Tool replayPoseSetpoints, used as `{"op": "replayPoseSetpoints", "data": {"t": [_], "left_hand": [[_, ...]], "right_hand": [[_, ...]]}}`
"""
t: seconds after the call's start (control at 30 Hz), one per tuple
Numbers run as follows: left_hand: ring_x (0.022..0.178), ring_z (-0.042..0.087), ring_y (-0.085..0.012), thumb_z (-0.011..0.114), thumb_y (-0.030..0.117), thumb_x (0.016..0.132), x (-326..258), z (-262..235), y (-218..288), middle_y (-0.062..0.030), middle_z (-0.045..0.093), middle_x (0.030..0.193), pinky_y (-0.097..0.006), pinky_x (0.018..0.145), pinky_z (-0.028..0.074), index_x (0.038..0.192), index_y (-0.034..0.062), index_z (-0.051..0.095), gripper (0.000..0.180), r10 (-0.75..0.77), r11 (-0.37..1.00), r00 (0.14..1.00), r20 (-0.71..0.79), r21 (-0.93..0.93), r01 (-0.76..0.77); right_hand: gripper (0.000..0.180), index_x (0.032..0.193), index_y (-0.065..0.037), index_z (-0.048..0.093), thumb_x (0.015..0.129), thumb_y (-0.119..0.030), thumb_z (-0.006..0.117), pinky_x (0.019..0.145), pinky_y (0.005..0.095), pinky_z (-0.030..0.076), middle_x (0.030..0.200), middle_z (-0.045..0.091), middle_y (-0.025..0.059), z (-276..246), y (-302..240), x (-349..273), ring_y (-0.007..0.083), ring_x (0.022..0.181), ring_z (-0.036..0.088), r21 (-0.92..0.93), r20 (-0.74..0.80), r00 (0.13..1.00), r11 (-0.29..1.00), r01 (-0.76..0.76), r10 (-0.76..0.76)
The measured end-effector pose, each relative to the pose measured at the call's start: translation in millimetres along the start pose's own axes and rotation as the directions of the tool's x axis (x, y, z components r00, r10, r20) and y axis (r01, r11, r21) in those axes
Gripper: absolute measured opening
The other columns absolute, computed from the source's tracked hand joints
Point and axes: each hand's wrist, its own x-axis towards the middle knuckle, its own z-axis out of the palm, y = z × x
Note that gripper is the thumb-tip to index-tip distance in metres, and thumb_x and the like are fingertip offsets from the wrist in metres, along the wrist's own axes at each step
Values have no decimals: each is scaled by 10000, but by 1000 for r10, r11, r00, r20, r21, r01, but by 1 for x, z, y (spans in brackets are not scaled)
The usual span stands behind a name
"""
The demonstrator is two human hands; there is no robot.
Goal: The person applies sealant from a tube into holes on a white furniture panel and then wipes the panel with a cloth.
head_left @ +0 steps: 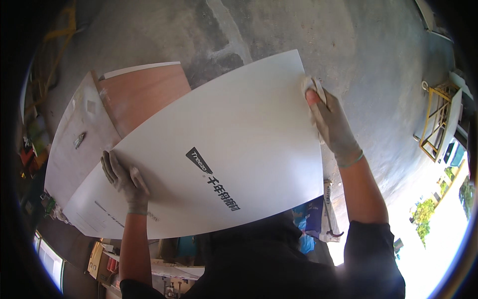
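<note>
A large white panel (239,124) with dark printing on its face lies across the view in front of my body. My left hand (128,183), in a pale glove, rests on the panel's left part with its fingers stretched toward the far edge. At the panel's right end, my right hand (334,124), also gloved, is closed round a crumpled white cloth (309,85). The cloth touches the panel's edge there, and the thumb presses on it. A worn tip of that glove shows a bare thumb end.
Behind the panel, a reddish-brown board (144,94) and a whitish worktop (79,124) with a small metallic item (79,140) stick out. A yellow metal frame (435,119) stands far right on the grey concrete floor (279,30). Blue-and-white bags (314,219) lie near my right side.
</note>
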Motion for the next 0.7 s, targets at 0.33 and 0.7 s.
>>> {"op": "replayPoseSetpoints", "data": {"t": [0.33, 0.7], "left_hand": [[1469, 245, -491, 447, 396, 993, -3, 1, -1, -290, 295, 1585, -566, 1209, 180, 1537, -36, 295, 710, -19, 1000, 1000, 5, 12, 18], [1464, 269, -460, 435, 428, 1010, -3, 6, -8, -277, 325, 1569, -552, 1204, 205, 1533, -4, 310, 690, 36, 996, 998, -59, 85, -31]], "right_hand": [[385, 926, -30, 564, 1019, -403, 562, 622, 298, 401, 693, 423, -17, 16, -30, 76, 117, 647, 401, -342, -113, 961, 918, 201, -253], [442, 1111, -12, 614, 1023, -444, 585, 584, 240, 400, 812, 509, -36, -23, 142, -185, 61, 686, 473, 3, -237, 938, 966, -260, 253]]}}
